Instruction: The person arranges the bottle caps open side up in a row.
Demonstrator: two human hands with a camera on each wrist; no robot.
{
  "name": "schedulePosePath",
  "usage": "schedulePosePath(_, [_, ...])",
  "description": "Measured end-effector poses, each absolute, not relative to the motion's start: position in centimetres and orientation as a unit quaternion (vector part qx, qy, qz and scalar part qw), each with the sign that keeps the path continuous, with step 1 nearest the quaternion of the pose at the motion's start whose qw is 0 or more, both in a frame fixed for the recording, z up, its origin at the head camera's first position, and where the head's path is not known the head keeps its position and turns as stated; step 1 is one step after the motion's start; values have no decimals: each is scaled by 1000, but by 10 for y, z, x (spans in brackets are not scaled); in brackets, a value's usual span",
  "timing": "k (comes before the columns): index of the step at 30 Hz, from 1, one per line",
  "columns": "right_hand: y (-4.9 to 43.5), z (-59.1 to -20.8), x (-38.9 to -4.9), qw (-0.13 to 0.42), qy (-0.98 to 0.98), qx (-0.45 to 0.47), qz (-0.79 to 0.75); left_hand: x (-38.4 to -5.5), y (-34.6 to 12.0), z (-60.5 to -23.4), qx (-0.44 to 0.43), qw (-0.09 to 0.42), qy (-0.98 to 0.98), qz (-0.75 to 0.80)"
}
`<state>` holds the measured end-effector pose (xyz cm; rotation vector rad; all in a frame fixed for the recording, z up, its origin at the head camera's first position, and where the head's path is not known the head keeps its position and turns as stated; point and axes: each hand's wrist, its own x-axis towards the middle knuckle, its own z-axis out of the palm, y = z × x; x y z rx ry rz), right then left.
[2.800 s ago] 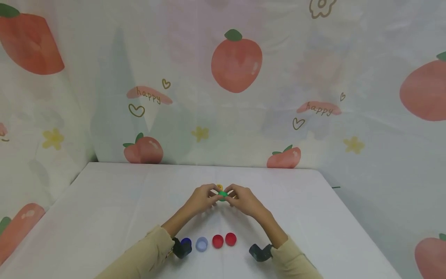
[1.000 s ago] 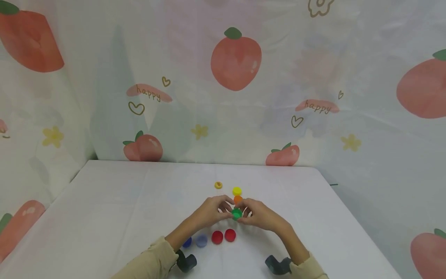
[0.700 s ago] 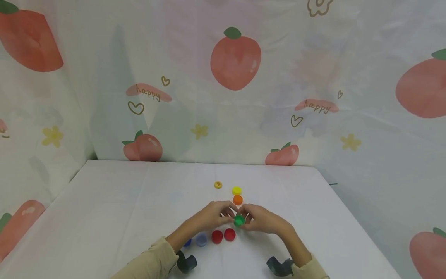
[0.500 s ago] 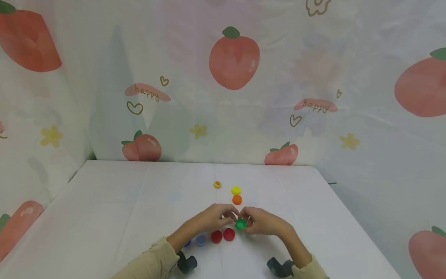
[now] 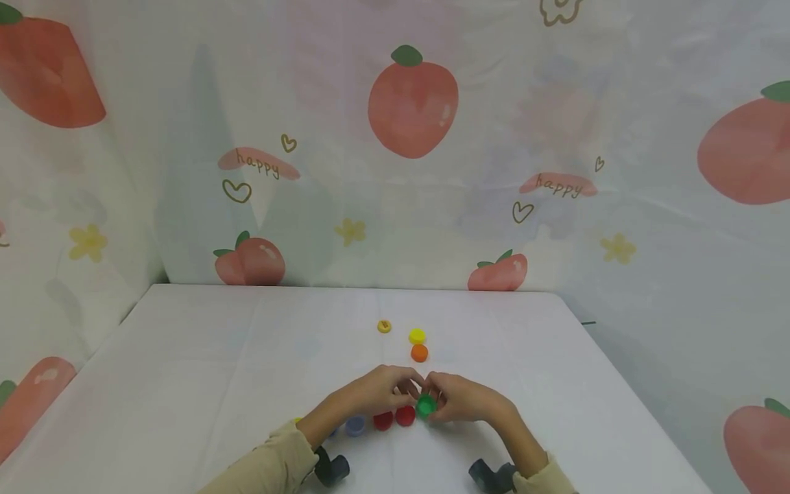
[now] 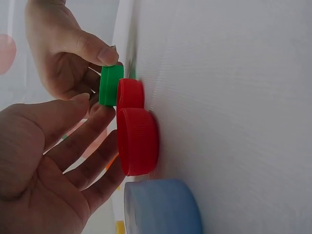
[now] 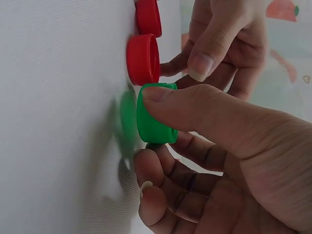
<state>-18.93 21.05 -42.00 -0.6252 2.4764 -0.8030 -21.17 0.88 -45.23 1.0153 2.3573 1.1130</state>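
Observation:
Between thumb and fingers, my right hand (image 5: 459,398) pinches a green bottle cap (image 7: 155,114), held just above the white table at the right end of a row of caps. Beside it sits a red bottle cap (image 5: 405,416), with a second red cap (image 5: 383,421) to its left. My left hand (image 6: 63,151) hovers next to these with fingers spread and loosely bent; its thumb stays apart from the green cap. Whether a left fingertip touches a red cap or the green one, I cannot tell. A light blue cap (image 6: 165,207) stands further left.
Behind the hands lie an orange cap (image 5: 419,353), a yellow cap (image 5: 417,336) and a darker yellow, marked one (image 5: 384,326). The left forearm mostly hides a dark blue cap and a yellow one. A patterned curtain (image 5: 420,206) borders the table's far edge.
Both hands have come nearer the body with the green cap, from the far caps to the row's right end. The left hand has let go of it; the orange and yellow caps came into view.

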Motion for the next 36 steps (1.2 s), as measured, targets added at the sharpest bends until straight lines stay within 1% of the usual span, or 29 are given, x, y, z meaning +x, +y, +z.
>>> schedulePosePath(7, [209,-423,-189,241,903,-214,-285,-212,9,-454,358,181,829,390])
schedulePosePath(15, [205,-424,-186,239,908,-215,-270,-211,8,-452,368,185,825,387])
schedulePosePath(24, [211,-421,-190,245,904,-221,-273,-211,7,-450,346,179,840,379])
schedulePosePath(27, [214,-421,-194,228,904,-226,-282,-212,7,-449,338,173,846,374])
schedulePosePath(30, [216,-420,-200,199,908,-220,-295,-216,7,-449,332,158,854,367])
schedulePosePath(36, [215,-422,-213,129,925,-175,-311,-223,9,-445,308,121,873,358])
